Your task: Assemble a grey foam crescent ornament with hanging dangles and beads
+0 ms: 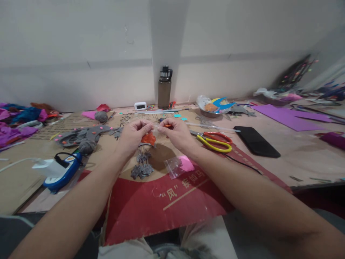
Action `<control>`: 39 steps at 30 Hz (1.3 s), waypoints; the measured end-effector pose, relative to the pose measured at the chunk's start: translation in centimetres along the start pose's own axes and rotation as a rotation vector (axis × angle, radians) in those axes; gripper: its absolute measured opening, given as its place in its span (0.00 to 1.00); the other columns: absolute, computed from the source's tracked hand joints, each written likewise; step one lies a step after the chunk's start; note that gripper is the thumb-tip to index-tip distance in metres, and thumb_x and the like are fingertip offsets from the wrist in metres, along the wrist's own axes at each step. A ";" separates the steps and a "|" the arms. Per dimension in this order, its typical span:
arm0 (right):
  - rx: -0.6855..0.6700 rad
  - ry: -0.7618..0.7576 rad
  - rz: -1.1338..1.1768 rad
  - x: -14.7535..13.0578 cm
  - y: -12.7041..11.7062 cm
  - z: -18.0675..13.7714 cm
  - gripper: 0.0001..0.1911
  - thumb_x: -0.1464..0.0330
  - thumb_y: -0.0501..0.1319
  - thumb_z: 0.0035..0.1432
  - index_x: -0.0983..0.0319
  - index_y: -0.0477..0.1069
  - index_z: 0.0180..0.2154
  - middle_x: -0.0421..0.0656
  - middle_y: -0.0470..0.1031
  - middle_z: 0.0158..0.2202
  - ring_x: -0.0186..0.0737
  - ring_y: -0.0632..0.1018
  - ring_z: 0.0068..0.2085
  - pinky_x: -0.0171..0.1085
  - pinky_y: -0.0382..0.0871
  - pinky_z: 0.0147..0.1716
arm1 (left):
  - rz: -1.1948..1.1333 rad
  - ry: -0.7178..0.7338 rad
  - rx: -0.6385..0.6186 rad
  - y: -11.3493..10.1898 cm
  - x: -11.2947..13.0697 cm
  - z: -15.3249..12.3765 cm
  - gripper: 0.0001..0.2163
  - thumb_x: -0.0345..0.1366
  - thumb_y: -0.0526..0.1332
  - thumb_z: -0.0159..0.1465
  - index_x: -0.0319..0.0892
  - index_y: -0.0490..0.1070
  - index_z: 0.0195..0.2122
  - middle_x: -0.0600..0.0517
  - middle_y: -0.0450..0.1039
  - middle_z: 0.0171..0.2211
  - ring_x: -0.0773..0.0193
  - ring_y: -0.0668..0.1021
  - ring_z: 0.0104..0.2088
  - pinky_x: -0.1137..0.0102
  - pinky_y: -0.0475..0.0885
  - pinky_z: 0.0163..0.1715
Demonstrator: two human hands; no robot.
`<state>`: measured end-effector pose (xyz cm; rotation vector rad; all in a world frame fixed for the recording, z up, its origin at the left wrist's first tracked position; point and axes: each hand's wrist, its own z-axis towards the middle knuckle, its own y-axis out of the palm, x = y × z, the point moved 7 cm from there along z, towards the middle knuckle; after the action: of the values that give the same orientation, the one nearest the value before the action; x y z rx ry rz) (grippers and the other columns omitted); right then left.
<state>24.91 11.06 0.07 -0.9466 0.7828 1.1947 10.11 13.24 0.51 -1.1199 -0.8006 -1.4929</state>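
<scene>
Upright bottle [164, 92] near wall [81, 43], small white clock [140, 106], black phone [256, 141]

the ruffled piece [149, 139] is showing orange, the lumpy clusters [142, 171] grey, while the cardboard [132, 208] is bearing tan characters [171, 194] on red.

Craft workshop or hobby corner, AFAICT; can't tell if home or studio. Evidence: long counter [291, 160] vs plain wall [81, 36], loaded w/ craft matls: purple sheets [288, 118], grey yarn ball [87, 146], bright crumpled pile [25, 117], scissors [214, 147] w/ red + yellow handles, grey/orange craft pc [148, 139]. Printed cardboard [172, 216] as work surf. Blue pwr strip [58, 187] w/ white adapter [52, 168]. Personal stuff too: phone [256, 141], bottle [164, 91], sm. digital clock [140, 105].
</scene>
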 end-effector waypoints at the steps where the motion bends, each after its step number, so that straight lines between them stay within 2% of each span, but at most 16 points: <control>1: -0.001 -0.019 -0.013 -0.2 0.0 -0.1 0.05 0.67 0.62 0.50 0.62 0.68 0.26 0.37 0.65 0.23 0.31 0.65 0.27 0.34 0.58 0.28 | 0.028 0.008 -0.009 0.1 0.1 0.0 0.10 0.42 0.67 0.53 0.40 0.73 0.27 0.54 0.71 0.25 0.70 0.71 0.26 0.73 0.66 0.30; 5: -0.017 -0.083 -0.062 -0.7 0.2 -0.4 0.06 0.67 0.60 0.52 0.61 0.67 0.25 0.38 0.65 0.24 0.33 0.65 0.29 0.35 0.57 0.29 | 0.102 0.039 -0.031 0.1 0.7 -0.2 0.09 0.41 0.64 0.56 0.40 0.71 0.26 0.55 0.69 0.24 0.69 0.70 0.25 0.72 0.65 0.29; 10: -0.037 -0.083 -0.086 -0.7 0.3 -0.5 0.06 0.68 0.59 0.54 0.61 0.65 0.26 0.38 0.64 0.24 0.34 0.65 0.30 0.35 0.58 0.30 | 0.151 0.084 -0.053 0.6 1.3 -0.6 0.08 0.39 0.64 0.56 0.41 0.71 0.26 0.55 0.69 0.24 0.69 0.69 0.26 0.73 0.64 0.29; 15: -0.060 -0.096 -0.040 -0.8 0.4 -0.4 0.07 0.66 0.58 0.54 0.61 0.64 0.26 0.38 0.63 0.24 0.33 0.65 0.29 0.35 0.58 0.29 | -0.135 -0.054 0.021 0.6 -0.2 -0.5 0.10 0.41 0.67 0.53 0.40 0.72 0.26 0.55 0.70 0.24 0.70 0.71 0.24 0.73 0.66 0.27; 18: -0.041 -0.073 0.003 -0.6 0.3 -0.3 0.07 0.66 0.58 0.54 0.60 0.64 0.26 0.37 0.63 0.24 0.33 0.65 0.29 0.35 0.59 0.29 | -0.245 -0.073 0.035 0.4 -0.7 -0.2 0.11 0.42 0.68 0.52 0.40 0.73 0.27 0.52 0.74 0.26 0.69 0.74 0.27 0.73 0.69 0.30; 28: -0.015 -0.103 -0.114 -1.2 0.3 -0.6 0.06 0.66 0.60 0.54 0.61 0.67 0.29 0.40 0.68 0.28 0.34 0.66 0.30 0.35 0.59 0.30 | -0.186 0.005 0.113 -0.6 0.2 -0.2 0.10 0.40 0.69 0.52 0.39 0.73 0.27 0.53 0.74 0.25 0.70 0.75 0.25 0.74 0.71 0.29; 31: -0.004 -0.076 -0.092 -1.3 0.1 -0.6 0.06 0.67 0.59 0.54 0.61 0.66 0.27 0.38 0.65 0.25 0.33 0.65 0.29 0.35 0.58 0.29 | -0.214 -0.033 0.077 -0.2 0.1 -0.2 0.11 0.42 0.69 0.51 0.39 0.73 0.28 0.52 0.75 0.27 0.69 0.75 0.27 0.74 0.71 0.30; 35: 0.000 -0.054 -0.081 -1.3 0.0 -0.5 0.06 0.69 0.59 0.53 0.61 0.64 0.26 0.37 0.63 0.23 0.33 0.64 0.28 0.35 0.57 0.29 | -0.214 -0.143 -0.036 0.7 -0.4 -0.2 0.13 0.43 0.70 0.50 0.38 0.75 0.28 0.50 0.76 0.28 0.69 0.75 0.26 0.74 0.69 0.28; 39: -0.021 -0.090 -0.113 -1.2 0.2 -0.5 0.08 0.66 0.59 0.54 0.61 0.65 0.25 0.38 0.65 0.24 0.34 0.65 0.30 0.35 0.58 0.29 | -0.163 -0.164 -0.025 0.4 -0.5 -0.3 0.11 0.39 0.71 0.47 0.39 0.75 0.26 0.54 0.73 0.24 0.72 0.71 0.22 0.75 0.65 0.24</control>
<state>24.50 10.12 0.93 -0.9362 0.6377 1.1406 10.49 13.08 -0.07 -1.2324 -1.0087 -1.5628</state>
